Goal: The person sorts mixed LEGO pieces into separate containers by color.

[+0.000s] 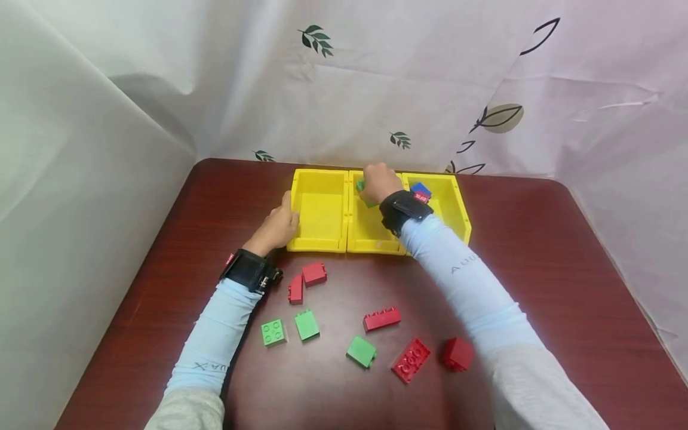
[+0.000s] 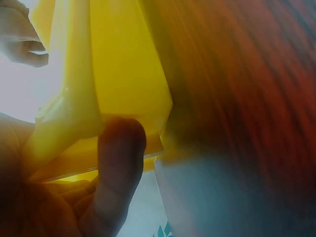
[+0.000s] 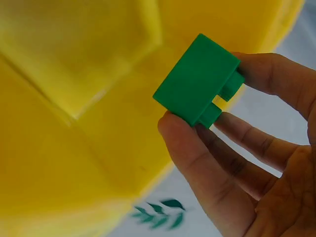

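My right hand [image 1: 380, 182] is over the middle yellow bin [image 1: 371, 233]. Thumb and fingers pinch a green toy brick [image 3: 197, 81] by its edges, its studs turned toward the palm in the right wrist view. Green also shows beside this hand in the head view, partly hidden by it. At the left end of the row, my left hand [image 1: 276, 227] grips the side wall of the left yellow bin [image 1: 321, 218]. One digit presses the outer face of that wall [image 2: 126, 64] in the left wrist view. A blue brick [image 1: 420, 190] lies in the right yellow bin [image 1: 457, 209], partly behind the right wristband.
On the dark wooden table [image 1: 537, 251], in front of the bins, lie several red bricks, one a long narrow brick [image 1: 382, 319], and three green bricks, one with studs up [image 1: 273, 332]. A white leaf-print cloth [image 1: 355, 107] hangs close behind the bins.
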Tool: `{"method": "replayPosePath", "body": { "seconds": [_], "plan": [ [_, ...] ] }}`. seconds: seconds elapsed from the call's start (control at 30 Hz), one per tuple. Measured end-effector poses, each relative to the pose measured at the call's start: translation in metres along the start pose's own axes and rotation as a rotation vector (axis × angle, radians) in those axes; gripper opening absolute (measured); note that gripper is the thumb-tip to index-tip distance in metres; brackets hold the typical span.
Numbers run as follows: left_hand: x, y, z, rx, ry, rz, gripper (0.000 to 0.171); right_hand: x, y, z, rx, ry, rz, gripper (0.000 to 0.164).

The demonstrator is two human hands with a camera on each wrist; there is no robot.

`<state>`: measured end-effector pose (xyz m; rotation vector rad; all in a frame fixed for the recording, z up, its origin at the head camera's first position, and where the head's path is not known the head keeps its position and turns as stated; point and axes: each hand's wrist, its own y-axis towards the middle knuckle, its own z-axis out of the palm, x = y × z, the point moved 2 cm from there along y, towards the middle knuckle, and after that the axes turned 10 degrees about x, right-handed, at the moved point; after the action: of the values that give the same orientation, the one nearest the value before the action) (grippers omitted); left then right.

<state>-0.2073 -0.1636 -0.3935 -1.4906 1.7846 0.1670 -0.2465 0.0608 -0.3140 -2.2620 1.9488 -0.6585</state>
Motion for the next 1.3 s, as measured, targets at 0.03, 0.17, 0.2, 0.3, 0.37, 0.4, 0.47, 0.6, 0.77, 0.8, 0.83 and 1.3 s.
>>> {"method": "replayPosePath", "body": {
  "seconds": [0.03, 0.17, 0.2, 0.3, 0.37, 0.4, 0.47, 0.6, 0.77, 0.8, 0.83, 1.3],
  "plan": [
    [0.0, 0.0, 0.001, 0.002, -0.001, 0.003, 0.062, 0.0, 0.002, 0.004, 0.01, -0.009, 0.02, 0.014],
    [-0.001, 0.001, 0.005, 0.01, -0.017, 0.005, 0.059, -0.006, 0.01, 0.022, 0.032, -0.061, 0.083, 0.017],
    [-0.001, 0.001, 0.006, 0.014, -0.016, 0.005, 0.059, -0.008, 0.012, 0.026, 0.035, -0.072, 0.09, 0.018],
    [-0.001, 0.0, 0.009, 0.023, -0.012, -0.004, 0.059, -0.013, 0.016, 0.038, 0.035, -0.084, 0.096, 0.02],
    [-0.001, -0.001, 0.011, 0.019, -0.001, -0.002, 0.06, -0.015, 0.018, 0.043, 0.033, -0.076, 0.1, 0.02],
    [-0.001, -0.001, 0.011, 0.017, 0.005, -0.002, 0.06, -0.015, 0.019, 0.045, 0.036, -0.069, 0.105, 0.02],
    [-0.001, -0.002, 0.011, 0.015, 0.003, -0.005, 0.061, -0.015, 0.02, 0.047, 0.041, -0.061, 0.115, 0.019],
    [0.0, -0.004, 0.011, 0.011, -0.004, -0.021, 0.065, -0.013, 0.021, 0.049, 0.041, -0.066, 0.109, 0.018],
    [0.0, -0.004, 0.011, 0.009, -0.006, -0.022, 0.064, -0.013, 0.022, 0.05, 0.027, -0.097, 0.089, 0.018],
    [0.0, -0.003, 0.011, 0.009, -0.006, -0.018, 0.063, -0.013, 0.023, 0.05, 0.021, -0.108, 0.085, 0.019],
    [0.0, -0.003, 0.01, 0.008, -0.006, -0.014, 0.063, -0.014, 0.023, 0.05, 0.014, -0.118, 0.081, 0.019],
    [-0.001, -0.002, 0.002, -0.021, 0.002, -0.004, 0.061, -0.01, -0.022, -0.004, 0.023, -0.083, 0.005, 0.04]
  ]
}}
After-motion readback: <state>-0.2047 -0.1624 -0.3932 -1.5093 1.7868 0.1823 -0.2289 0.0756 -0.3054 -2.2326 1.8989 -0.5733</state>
